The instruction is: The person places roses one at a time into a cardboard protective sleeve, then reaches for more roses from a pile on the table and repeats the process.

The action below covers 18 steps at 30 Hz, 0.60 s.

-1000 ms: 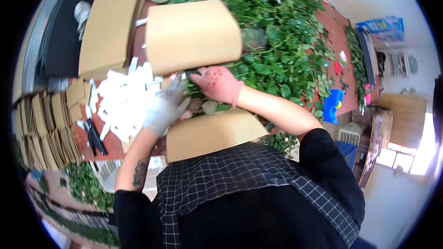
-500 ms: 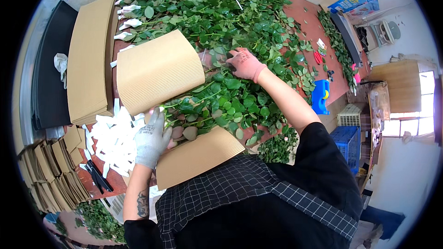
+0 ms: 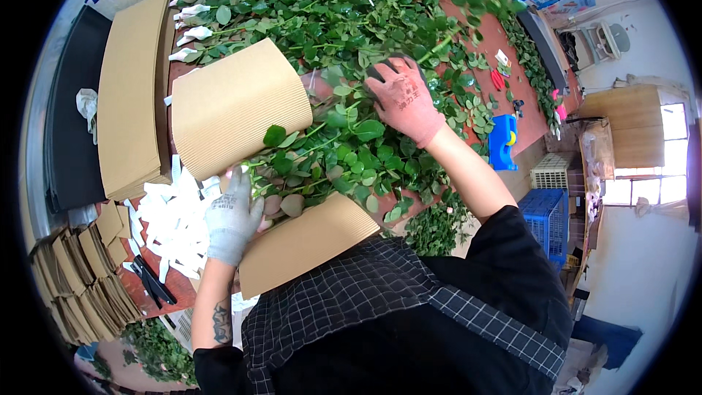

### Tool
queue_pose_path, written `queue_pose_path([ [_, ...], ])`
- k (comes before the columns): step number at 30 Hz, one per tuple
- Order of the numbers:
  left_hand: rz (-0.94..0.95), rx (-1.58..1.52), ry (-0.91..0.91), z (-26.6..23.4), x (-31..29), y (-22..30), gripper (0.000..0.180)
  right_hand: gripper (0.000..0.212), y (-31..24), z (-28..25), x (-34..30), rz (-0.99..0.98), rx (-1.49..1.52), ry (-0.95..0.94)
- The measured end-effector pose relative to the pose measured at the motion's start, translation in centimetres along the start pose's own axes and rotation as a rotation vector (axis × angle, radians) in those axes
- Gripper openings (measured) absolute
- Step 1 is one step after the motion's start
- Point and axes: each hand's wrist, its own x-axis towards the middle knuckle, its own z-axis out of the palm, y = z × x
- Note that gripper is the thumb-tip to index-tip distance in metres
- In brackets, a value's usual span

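My right hand (image 3: 404,99), in a pink glove with dark fingertips, is closed round a leafy rose stem (image 3: 440,46). Its leaves blur toward the upper right. My left hand (image 3: 232,218), in a grey glove, has its fingers stretched out and its thumb apart, beside pale pink rose heads partly hidden by it. Between the hands lie more leafy rose stems (image 3: 351,163). Above them stands a curved sheet of corrugated cardboard (image 3: 241,106). A second cardboard sheet (image 3: 311,245) lies against my apron, below the rose heads.
White paper strips (image 3: 172,227) are heaped left of my left hand, near a black stapler (image 3: 152,281). Tall cardboard sheets (image 3: 131,95) stand at the left. Roses with white-wrapped heads (image 3: 196,33) cover the far table. A blue tape dispenser (image 3: 502,143) and red scissors (image 3: 498,80) lie right.
My right hand has risen a little, and a rose stem with blurred leaves now sticks out beyond it. A leaf now overlaps the curved cardboard's edge. My left hand stays by the rose heads.
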Motion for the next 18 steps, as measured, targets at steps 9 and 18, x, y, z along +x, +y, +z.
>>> queue_pose_path([
  [9, 0.044, -0.062, 0.073, -0.5, -0.3, -0.5, 0.051, 0.027, -1.0, 0.2, -2.1, 0.146, -0.033, 0.129],
  [18, 0.054, -0.207, 0.177, -1.3, -1.4, -2.0, 0.039, 0.017, -14.1, 1.8, 1.9, -0.452, 0.390, -0.017],
])
